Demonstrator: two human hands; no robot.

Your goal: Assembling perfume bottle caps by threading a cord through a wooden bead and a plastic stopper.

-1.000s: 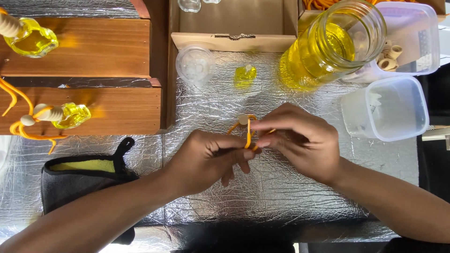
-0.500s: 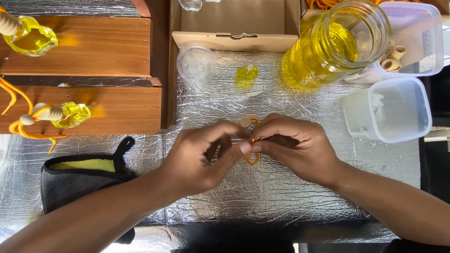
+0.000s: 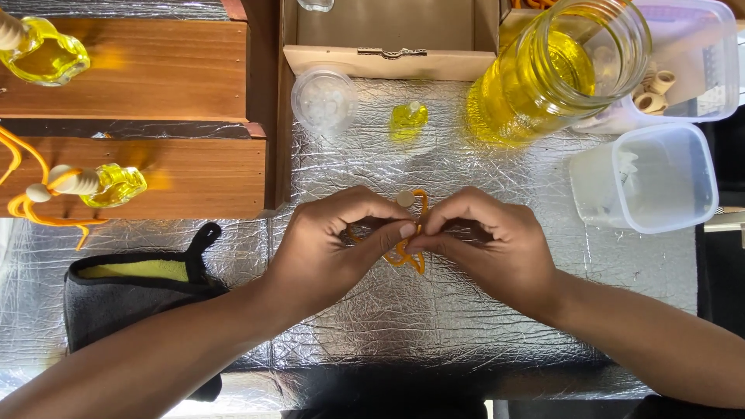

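Lowered since: 2 hands (image 3: 419,240), 1 orange cord (image 3: 415,256)

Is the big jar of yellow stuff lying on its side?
No, the jar stands upright on the foil table, its open mouth facing up with yellow liquid inside.

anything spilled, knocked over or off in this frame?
No spill shows. Two filled small bottles lie on their sides on the wooden shelves, cords trailing; one small bottle stands uncapped on the foil. Both hands, left hand and right hand, pinch an orange cord.
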